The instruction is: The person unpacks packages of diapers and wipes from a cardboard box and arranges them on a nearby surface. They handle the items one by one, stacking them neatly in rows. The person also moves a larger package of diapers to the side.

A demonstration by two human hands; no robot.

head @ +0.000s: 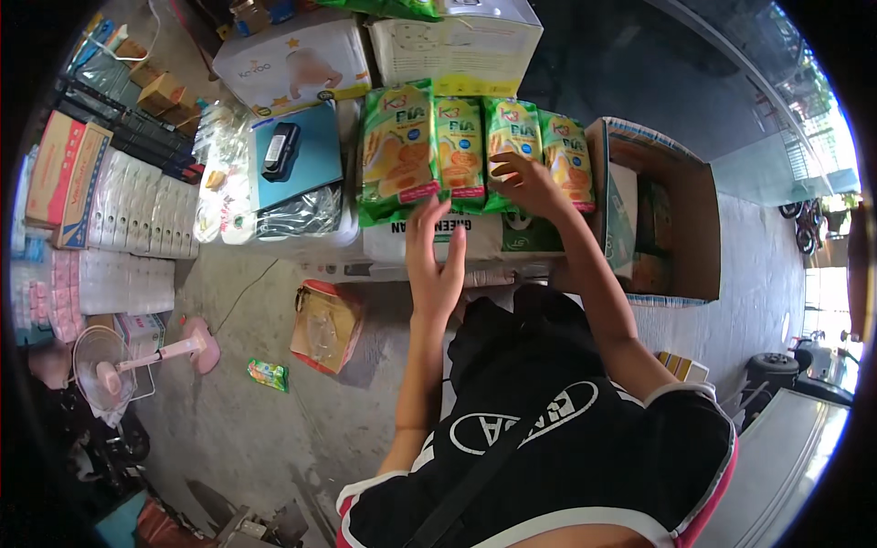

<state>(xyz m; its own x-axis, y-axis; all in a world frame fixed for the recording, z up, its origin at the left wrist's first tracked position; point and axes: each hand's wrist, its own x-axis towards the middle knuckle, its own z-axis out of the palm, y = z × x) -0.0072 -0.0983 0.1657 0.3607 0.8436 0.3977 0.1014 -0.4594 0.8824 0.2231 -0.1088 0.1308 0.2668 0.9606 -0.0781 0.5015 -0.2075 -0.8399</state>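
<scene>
Several green and yellow snack packets lie side by side on a white printed package (390, 241). My left hand (436, 264) has its fingers apart, their tips at the lower edge of the leftmost packet (401, 147); nothing is seen in its grip. My right hand (527, 181) is over the third packet (512, 130) with its fingers spread and slightly bent; whether they touch it cannot be told. The second packet (460, 147) lies between the two hands, and the rightmost packet (567, 157) is beside my right wrist. An open cardboard box (692, 233) at the right holds more packets.
Printed cartons (298, 68) stand behind the packets. A teal booklet (322, 151) with a black device (281, 152) lies at the left. On the floor are an opened carton (329, 325), a green packet (268, 375) and a pink fan (199, 346).
</scene>
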